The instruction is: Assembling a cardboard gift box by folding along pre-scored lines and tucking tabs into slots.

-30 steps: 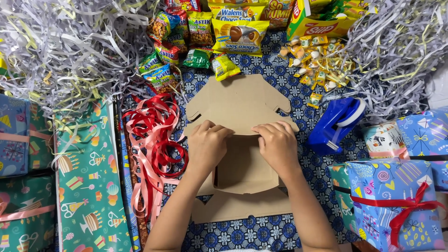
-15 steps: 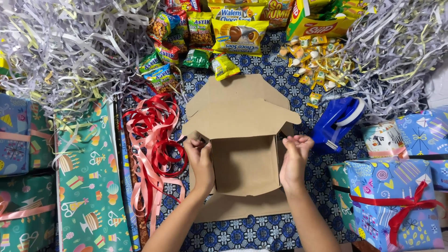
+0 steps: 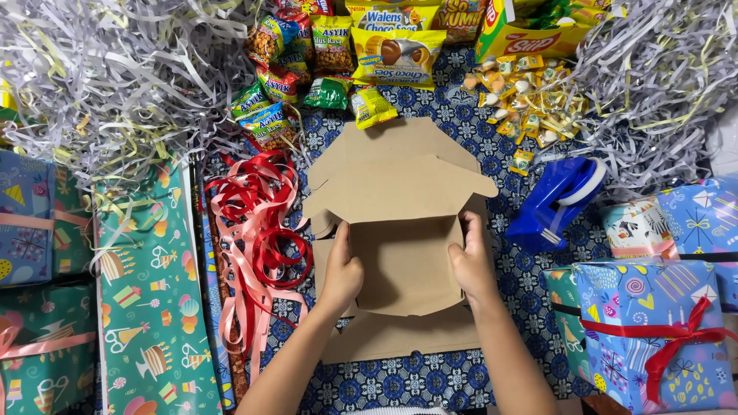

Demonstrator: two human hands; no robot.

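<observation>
Fingers (image 3: 342, 244) gripping matte brown cardboard box (image 3: 403, 265), angular flaps

Matt brown cardboard box (image 3: 403, 261)

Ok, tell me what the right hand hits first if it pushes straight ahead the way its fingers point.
Probably the cardboard box's raised lid flap: the right hand grips the right wall with fingers pointing up-frame, under that flap's overhang. Depth is unclear; it might slip beneath it.

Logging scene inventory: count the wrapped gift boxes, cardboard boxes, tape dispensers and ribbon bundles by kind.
Wrapped gift boxes: 5, e.g. the one with a red ribbon
Cardboard box, held by left hand and right hand: 1
Blue tape dispenser: 1
Red ribbon bundle: 1
Total: 8
</observation>
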